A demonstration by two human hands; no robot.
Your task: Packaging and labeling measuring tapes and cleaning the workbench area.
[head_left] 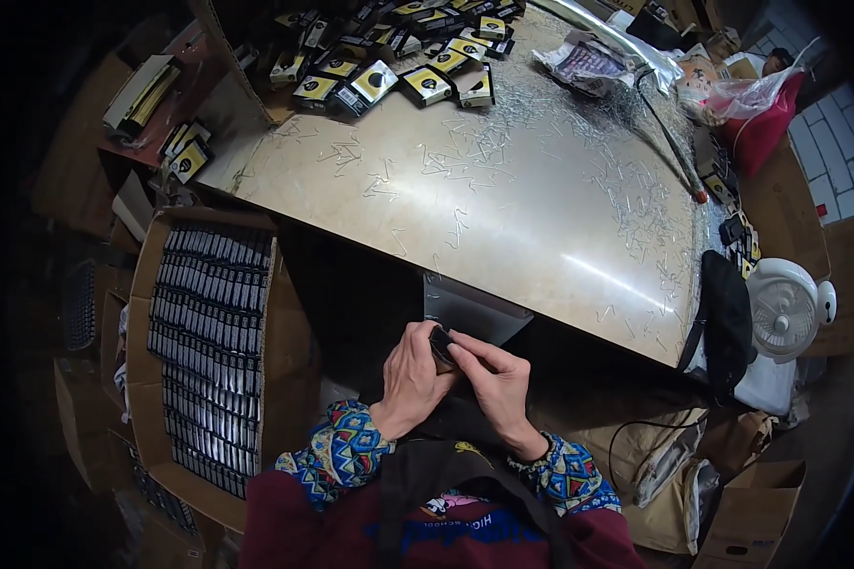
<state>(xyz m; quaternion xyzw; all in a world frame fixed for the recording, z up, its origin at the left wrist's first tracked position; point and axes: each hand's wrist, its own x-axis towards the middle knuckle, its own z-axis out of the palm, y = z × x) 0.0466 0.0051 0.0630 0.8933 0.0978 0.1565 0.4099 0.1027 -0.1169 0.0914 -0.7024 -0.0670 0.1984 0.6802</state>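
Close to my body, just off the near edge of the table (pixel 503 204), my two hands meet around a small black piece (pixel 441 344). My left hand (pixel 413 379) is closed around it from the left. The thumb and fingers of my right hand (pixel 495 381) pinch its right side. Its kind cannot be made out, since the fingers cover most of it. Many small bent metal wires (pixel 465 152) lie scattered across the tabletop. Small black, yellow and white boxes (pixel 427 85) are heaped at its far left.
An open carton (pixel 142 332) at my left holds packed rows of small dark boxes (pixel 213 341). On the right stand a white fan (pixel 783 308) and a black bag (pixel 728 332). A dark rod (pixel 669 142) lies near the far right table edge. Cardboard boxes (pixel 754 512) sit lower right.
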